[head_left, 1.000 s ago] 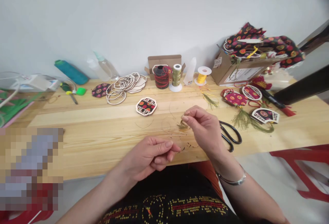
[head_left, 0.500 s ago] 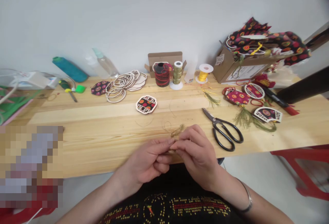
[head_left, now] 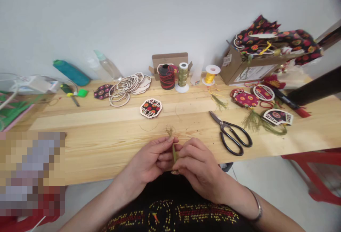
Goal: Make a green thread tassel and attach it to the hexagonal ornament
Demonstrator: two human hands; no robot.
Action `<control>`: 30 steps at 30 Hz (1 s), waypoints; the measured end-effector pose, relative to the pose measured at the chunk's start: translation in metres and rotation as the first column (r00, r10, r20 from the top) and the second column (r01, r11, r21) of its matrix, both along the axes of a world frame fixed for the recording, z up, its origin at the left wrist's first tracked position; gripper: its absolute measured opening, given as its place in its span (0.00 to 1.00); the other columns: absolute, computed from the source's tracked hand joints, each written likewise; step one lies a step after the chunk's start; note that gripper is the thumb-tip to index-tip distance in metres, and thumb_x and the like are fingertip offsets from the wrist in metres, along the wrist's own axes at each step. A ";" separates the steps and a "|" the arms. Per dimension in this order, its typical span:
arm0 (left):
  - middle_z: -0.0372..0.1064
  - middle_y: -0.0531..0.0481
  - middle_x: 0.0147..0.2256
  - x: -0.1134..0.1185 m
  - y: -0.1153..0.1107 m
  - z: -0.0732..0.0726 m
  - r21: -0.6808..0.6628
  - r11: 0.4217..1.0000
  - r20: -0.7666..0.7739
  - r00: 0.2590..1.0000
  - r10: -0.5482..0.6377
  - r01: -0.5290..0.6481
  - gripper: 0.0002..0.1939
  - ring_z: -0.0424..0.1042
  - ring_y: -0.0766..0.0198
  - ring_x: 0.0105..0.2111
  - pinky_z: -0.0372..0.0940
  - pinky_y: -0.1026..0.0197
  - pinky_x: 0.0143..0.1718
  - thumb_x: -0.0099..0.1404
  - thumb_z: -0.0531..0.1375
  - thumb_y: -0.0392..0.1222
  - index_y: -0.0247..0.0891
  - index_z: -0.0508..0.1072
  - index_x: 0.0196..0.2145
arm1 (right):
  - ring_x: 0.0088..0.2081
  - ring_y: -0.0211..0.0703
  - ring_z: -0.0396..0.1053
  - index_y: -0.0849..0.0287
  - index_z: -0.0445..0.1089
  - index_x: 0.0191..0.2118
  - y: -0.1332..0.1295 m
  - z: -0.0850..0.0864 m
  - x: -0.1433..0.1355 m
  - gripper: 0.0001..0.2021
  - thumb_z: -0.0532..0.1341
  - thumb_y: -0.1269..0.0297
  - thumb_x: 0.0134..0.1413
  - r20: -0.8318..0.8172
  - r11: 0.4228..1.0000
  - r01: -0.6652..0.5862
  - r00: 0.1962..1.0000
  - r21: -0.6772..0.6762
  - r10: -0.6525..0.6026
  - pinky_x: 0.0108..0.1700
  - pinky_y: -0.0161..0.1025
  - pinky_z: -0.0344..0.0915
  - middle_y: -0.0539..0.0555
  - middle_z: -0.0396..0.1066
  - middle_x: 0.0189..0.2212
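Note:
A bundle of olive-green thread (head_left: 174,152) runs upright between my hands at the table's front edge, its frayed end fanning out above my left fingers. My left hand (head_left: 156,157) pinches it near the top between thumb and forefinger. Lower down, my right hand (head_left: 198,164) has its fingertips closed on the bundle's other end. Black-handled scissors (head_left: 234,138) lie to the right of my right hand, blades pointing away to the left. Beyond my hands rests an ornament (head_left: 151,108) of patterned fabric in a pale cut-out frame.
Thread spools (head_left: 182,77) stand along the wall, beside a stack of pale frames (head_left: 130,86). Tasselled ornaments (head_left: 277,117) lie at the right before a cardboard box (head_left: 231,65) of fabric. A screwdriver (head_left: 69,93) and teal cone (head_left: 71,73) are left. A black post (head_left: 317,86) crosses the right side.
The thread bundle has turned upright, its frayed end moving left. My hands have parted slightly, the right one going lower, so the strand between them now shows.

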State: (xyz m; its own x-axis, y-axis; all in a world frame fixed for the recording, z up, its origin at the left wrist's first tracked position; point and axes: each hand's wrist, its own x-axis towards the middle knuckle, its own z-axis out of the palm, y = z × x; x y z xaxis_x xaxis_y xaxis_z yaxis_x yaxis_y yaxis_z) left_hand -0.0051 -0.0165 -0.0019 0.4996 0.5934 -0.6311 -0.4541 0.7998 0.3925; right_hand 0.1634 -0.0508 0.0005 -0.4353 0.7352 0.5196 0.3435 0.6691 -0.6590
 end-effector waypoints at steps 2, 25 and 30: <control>0.61 0.56 0.20 -0.001 0.001 0.000 0.008 1.000 -0.024 1.000 0.004 -0.004 0.07 0.46 0.81 0.14 0.43 0.75 0.13 0.51 0.69 0.36 0.31 0.75 0.28 | 0.37 0.41 0.61 0.61 0.70 0.31 0.000 0.002 0.000 0.07 0.57 0.75 0.58 0.010 0.999 -0.047 0.999 -0.010 0.047 0.41 0.40 0.64 0.53 0.70 0.29; 0.69 0.52 0.21 0.000 0.000 0.002 0.083 0.993 -0.154 0.983 0.098 -0.086 0.04 0.67 0.72 0.21 0.62 0.70 0.25 0.54 0.66 0.33 0.30 0.76 0.29 | 0.38 0.39 0.61 0.59 0.72 0.31 0.006 -0.002 -0.005 0.09 0.56 0.69 0.60 0.162 0.905 -0.399 0.893 -0.147 0.420 0.46 0.37 0.61 0.50 0.71 0.29; 0.68 0.52 0.21 0.001 0.000 0.003 0.112 0.986 -0.175 0.974 0.140 -0.122 0.02 0.67 0.72 0.21 0.63 0.70 0.25 0.56 0.64 0.33 0.30 0.75 0.28 | 0.37 0.39 0.61 0.59 0.73 0.31 0.006 -0.004 -0.005 0.09 0.56 0.69 0.59 0.178 0.902 -0.410 0.885 -0.136 0.430 0.43 0.36 0.61 0.50 0.71 0.29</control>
State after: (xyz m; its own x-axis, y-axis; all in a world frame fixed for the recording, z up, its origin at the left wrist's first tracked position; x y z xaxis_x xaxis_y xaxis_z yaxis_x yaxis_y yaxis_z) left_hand -0.0045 -0.0169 0.0006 0.2957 0.7104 -0.6387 -0.4657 0.6909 0.5529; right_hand 0.1588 -0.0452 -0.0034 -0.8007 0.5005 0.3292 0.1738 0.7200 -0.6719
